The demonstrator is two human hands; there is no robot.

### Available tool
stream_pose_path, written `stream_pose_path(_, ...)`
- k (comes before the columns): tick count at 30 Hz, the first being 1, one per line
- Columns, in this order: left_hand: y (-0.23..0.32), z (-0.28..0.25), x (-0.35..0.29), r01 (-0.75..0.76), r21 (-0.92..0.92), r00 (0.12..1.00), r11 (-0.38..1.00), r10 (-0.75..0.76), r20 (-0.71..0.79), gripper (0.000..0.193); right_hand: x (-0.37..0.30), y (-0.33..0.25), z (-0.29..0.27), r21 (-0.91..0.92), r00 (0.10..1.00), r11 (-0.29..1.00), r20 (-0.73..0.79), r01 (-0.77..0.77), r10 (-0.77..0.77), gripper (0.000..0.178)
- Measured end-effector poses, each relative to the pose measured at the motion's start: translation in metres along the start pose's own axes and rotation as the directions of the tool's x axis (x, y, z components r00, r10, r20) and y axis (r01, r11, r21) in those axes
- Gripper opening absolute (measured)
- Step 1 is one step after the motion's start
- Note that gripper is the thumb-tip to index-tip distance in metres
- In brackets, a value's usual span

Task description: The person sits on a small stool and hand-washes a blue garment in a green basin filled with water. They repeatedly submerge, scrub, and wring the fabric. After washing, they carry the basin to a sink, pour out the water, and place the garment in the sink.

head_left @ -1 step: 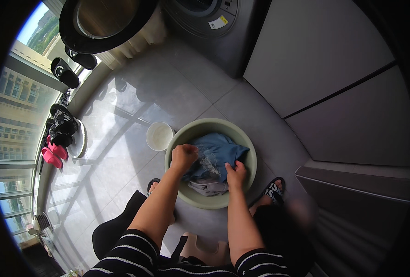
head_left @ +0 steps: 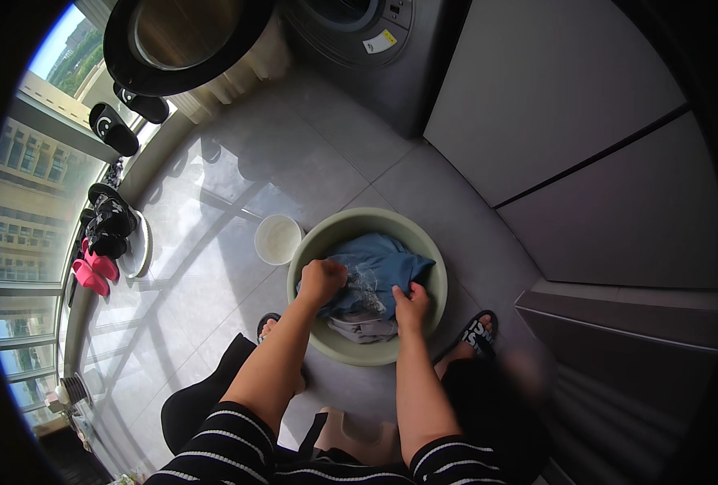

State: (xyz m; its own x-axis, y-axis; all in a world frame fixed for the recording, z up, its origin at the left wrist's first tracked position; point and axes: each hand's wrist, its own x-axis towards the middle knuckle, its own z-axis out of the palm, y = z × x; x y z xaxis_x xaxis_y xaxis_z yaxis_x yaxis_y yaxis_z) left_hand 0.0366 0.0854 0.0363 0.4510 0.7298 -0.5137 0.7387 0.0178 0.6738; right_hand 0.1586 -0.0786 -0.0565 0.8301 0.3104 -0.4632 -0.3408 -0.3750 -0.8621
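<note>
A pale green basin [head_left: 300,322] stands on the floor in front of me, with a blue garment [head_left: 375,246] heaped in it. White powder [head_left: 367,295] is scattered over the middle of the blue cloth. Below it, toward me, lies a grey piece of clothing [head_left: 364,330]. My left hand [head_left: 323,281] hovers over the left side of the cloth, fingers closed; what they hold, if anything, is hidden. At the right side, my right hand [head_left: 410,307] pinches the blue garment between thumb and fingers.
A white bowl [head_left: 278,240] with pale contents touches or nearly touches the basin's left side. A washing machine [head_left: 367,65] stands ahead, grey cabinets [head_left: 569,105] on the right. Slippers [head_left: 92,277] and shoes line the window at left. A beige stool [head_left: 351,436] is beneath me.
My left hand has sunk slightly toward the cloth. The white powder looks a little more spread on the blue garment. My right hand keeps its grip.
</note>
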Motion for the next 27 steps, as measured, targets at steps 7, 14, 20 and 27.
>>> stream_pose_path(7,0.002,0.018,0.002,-0.278,-0.067,0.949,0.958,0.263,-0.177,0.02,-0.005,0.003,-0.003,0.084,0.997,0.993,0.024,-0.077,0.076,0.044)
stream_pose_path(14,-0.008,0.023,-0.001,0.069,0.688,0.991,0.722,-0.131,0.038,0.09,0.011,0.017,-0.01,0.057,0.995,0.997,-0.082,-0.059,0.063,0.051)
stream_pose_path(20,-0.062,0.022,0.025,0.232,0.162,0.972,0.959,-0.235,-0.004,0.094,-0.008,-0.079,-0.007,-0.713,0.742,0.288,0.473,0.639,-0.475,0.094)
stream_pose_path(27,-0.071,0.011,0.014,-0.174,0.222,0.984,0.959,0.176,0.012,0.05,0.023,-0.069,-0.026,-0.803,0.848,0.355,0.528,0.479,0.051,0.042)
